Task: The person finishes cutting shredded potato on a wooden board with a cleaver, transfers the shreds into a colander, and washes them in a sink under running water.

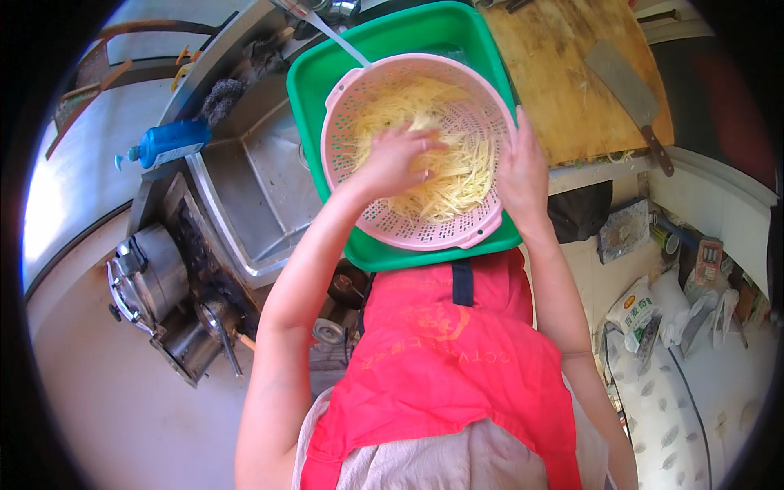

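A pink plastic colander (422, 242) rests over a green plastic basin (306, 110) in front of me. Thin pale-yellow shreds, apparently of potato, (456, 190) lie inside it. My left hand (404, 156) is over the shreds with its fingers spread, slightly blurred; whether any shreds are between the fingers cannot be told. At the right side of the colander, my right hand (525, 165) holds the rim, thumb side towards the wall. A stream of water (340, 40) runs from the faucet at the top down to the colander's far rim.
A cleaver (625, 82) lies on a wooden cutting board (551, 73) at the right, its handle past the board's edge. Left of the basin is a stainless steel sink (245, 184), with a blue pump bottle (174, 144) on its edge. Metal pots (153, 269) stand at the lower left.
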A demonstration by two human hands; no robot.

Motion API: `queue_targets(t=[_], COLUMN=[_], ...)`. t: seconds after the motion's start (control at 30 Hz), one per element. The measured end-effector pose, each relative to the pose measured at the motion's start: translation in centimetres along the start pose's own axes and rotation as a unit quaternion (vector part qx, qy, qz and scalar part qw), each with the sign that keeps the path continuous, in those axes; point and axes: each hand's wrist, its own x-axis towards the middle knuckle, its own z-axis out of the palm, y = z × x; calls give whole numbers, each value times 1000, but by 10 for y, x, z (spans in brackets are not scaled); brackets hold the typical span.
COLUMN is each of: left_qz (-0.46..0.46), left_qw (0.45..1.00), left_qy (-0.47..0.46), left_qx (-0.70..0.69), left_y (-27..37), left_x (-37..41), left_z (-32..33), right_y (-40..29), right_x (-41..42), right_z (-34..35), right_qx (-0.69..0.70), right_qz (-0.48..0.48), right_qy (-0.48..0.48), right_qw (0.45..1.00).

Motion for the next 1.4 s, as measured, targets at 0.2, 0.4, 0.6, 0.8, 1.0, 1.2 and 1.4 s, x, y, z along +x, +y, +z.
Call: queue_targets(t=[0.2,0.4,0.6,0.8,1.0,1.2,1.4], left_qz=[-226,-241,-45,-10,-53,63,65], left_qw=[828,665,594,581,648,509,556], left_qy=[215,264,98,63,220,79,56], left_qx=[-466,-656,-797,-812,-727,-855,-827], left_y=[-49,-58,-124,-79,-80,-85,-79], left_x=[34,69,71,87,87,78,64], left_z=[-59,-75,-63,-87,-101,-111,-103], right_y=[-11,-7,-9,-7,-11,-9,-9], right_x=[26,30,28,27,28,27,27], right_z=[12,13,13,12,11,11,12], right_qx=[8,3,4,1,3,10,-1], right_qz=[29,32,11,11,5,7,8], right_qy=[-16,-19,-11,-8,-10,-5,-11], right_qw=[999,999,1000,1000,1000,1000,1000])
